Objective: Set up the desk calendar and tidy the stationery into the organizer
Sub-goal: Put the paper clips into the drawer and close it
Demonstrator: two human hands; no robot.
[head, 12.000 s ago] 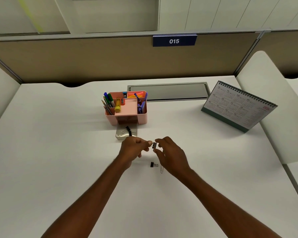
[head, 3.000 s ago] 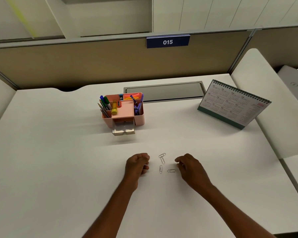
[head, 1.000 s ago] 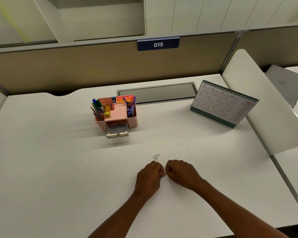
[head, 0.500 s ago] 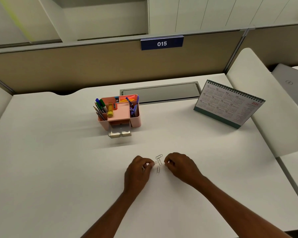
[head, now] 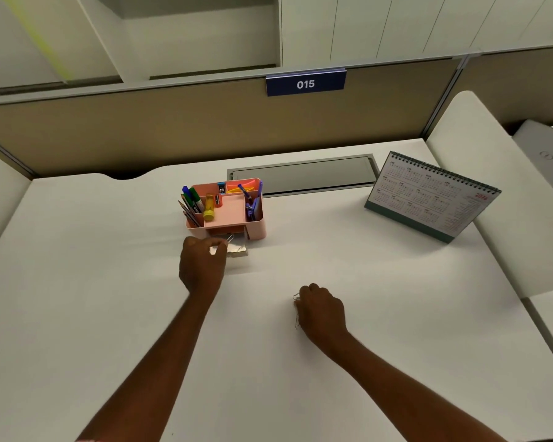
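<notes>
A pink organizer stands mid-desk with pens, markers and a yellow glue stick in its compartments. Its clear drawer is pulled out in front. My left hand is at the drawer's left edge and pinches a paper clip over it. My right hand rests curled on the desk nearer me, with paper clips showing at its left edge; its fingertips pinch one. The desk calendar stands upright at the right.
A grey cable hatch lies flush in the desk behind the organizer. White side dividers bound the desk left and right, a tan partition with a "015" plate stands at the back. A closed laptop lies beyond the right divider.
My left hand has moved from the paper clips near me up to the organizer's drawer with a clip. My right hand stayed at the remaining clips.
</notes>
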